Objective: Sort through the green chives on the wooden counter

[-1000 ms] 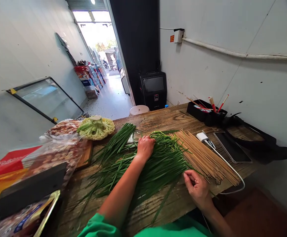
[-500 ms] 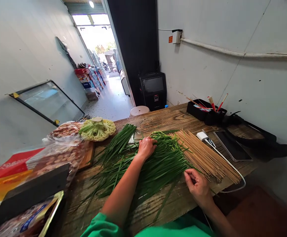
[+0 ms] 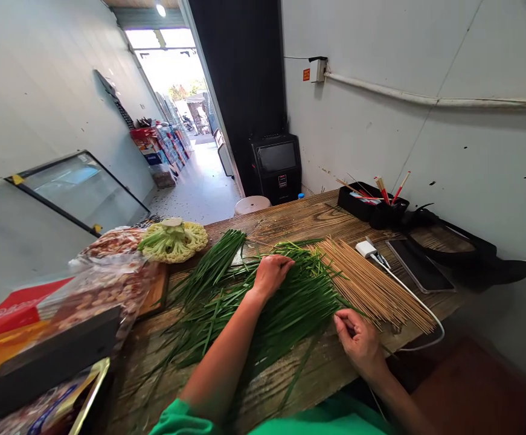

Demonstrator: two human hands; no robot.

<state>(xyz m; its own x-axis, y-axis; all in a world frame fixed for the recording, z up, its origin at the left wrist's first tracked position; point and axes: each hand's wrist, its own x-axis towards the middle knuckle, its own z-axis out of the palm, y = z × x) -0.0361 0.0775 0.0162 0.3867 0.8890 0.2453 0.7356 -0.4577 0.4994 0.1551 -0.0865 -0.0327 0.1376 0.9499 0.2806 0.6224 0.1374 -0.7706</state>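
A big heap of long green chive leaves (image 3: 290,302) lies spread over the wooden table (image 3: 290,220). My left hand (image 3: 272,273) rests on top of the heap with its fingers curled into the leaves. My right hand (image 3: 357,338) is at the heap's right edge, near the table's front, fingers pinched together on something thin that I cannot make out. Just right of it lies a fan of bamboo skewers (image 3: 371,284).
A cauliflower (image 3: 172,240) and bags of food (image 3: 104,284) sit at the left. A white charger with cable (image 3: 366,249), a dark tablet (image 3: 419,266) and a black tray of chopsticks (image 3: 371,205) lie at the right by the wall. A doorway opens beyond the table.
My left hand has shifted slightly right on the chives. My right hand has stayed pinched at the heap's edge. The camera view has drifted a little.
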